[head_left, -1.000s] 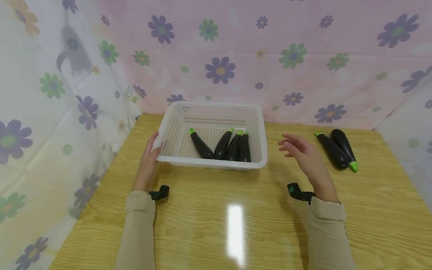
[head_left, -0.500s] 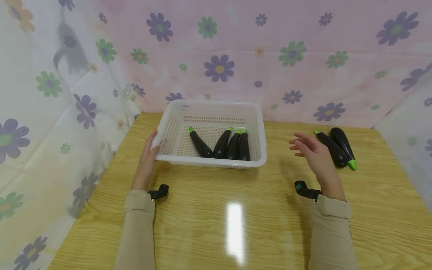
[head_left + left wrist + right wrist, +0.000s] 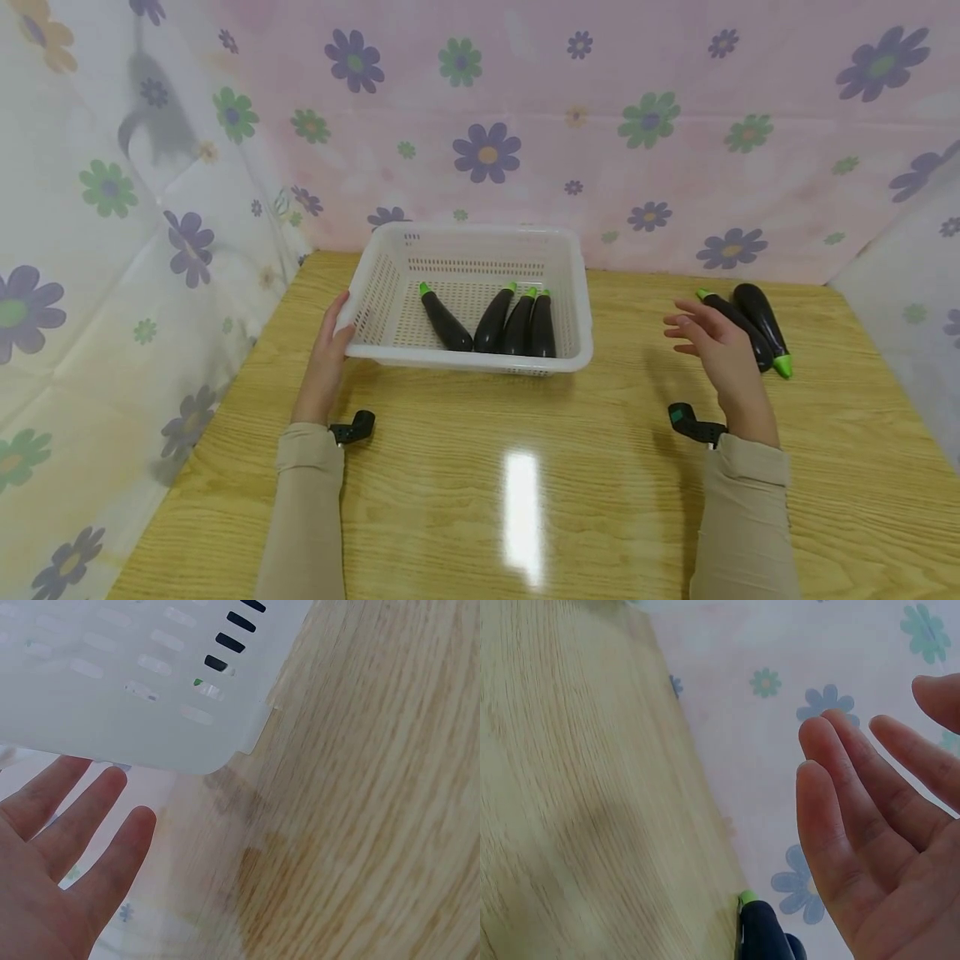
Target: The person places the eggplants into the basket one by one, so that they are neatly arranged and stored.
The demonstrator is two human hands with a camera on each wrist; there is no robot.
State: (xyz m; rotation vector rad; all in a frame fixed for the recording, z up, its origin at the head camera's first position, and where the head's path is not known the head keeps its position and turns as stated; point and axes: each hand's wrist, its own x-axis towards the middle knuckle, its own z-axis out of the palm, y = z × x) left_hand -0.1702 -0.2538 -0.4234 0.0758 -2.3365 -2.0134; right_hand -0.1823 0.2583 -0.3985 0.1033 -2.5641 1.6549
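Observation:
A white plastic basket (image 3: 468,358) stands at the middle back of the wooden table, with several dark eggplants (image 3: 492,321) with green stem ends lying in it. My left hand (image 3: 321,362) rests against the basket's left side, the thumb at the near corner of the rim. In the left wrist view its fingers (image 3: 124,847) extend straight by the basket's wall (image 3: 150,727); the thumb is hidden there. My right hand (image 3: 720,354) hovers with loosely bent fingers and nothing in them. It partly covers one of two eggplants (image 3: 761,317) lying at the right.
Wooden table (image 3: 450,492) with a bright light reflection (image 3: 522,517) in front of the basket. A flowered cloth (image 3: 540,108) hangs behind the table and along its sides. Black wrist mounts (image 3: 354,427) sit at both sleeves.
My right hand has moved to the right, away from the basket, and now overlaps the nearer loose eggplant in the head view. The left hand and the basket have stayed in place.

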